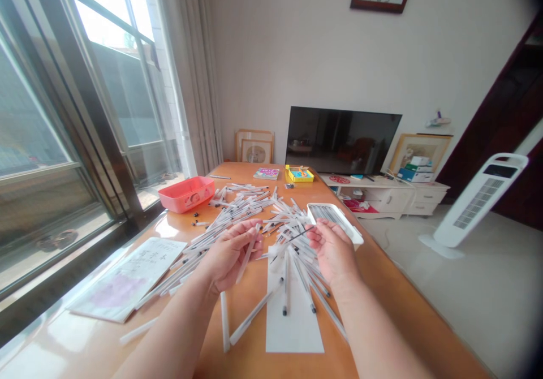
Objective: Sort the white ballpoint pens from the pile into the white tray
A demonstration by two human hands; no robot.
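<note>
My left hand (231, 252) is closed round a white pen barrel (248, 252) that slants down across its palm. My right hand (333, 249) pinches a thin dark pen refill (302, 232) whose tip points left toward the barrel. Both hands hover over a wide heap of white pens (250, 215) spread on an orange wooden table (382, 288). Under the hands lies a white paper strip (292, 322) with a few pens across it. A white tray (339, 220) holding pens sits just beyond my right hand.
A pink plastic basket (186, 193) stands at the left of the table by the window. A printed sheet (131, 277) lies near the left edge. A book (266, 173) and a yellow box (299, 174) sit at the far end. Beyond are a TV (341, 140) and a white fan (475, 203).
</note>
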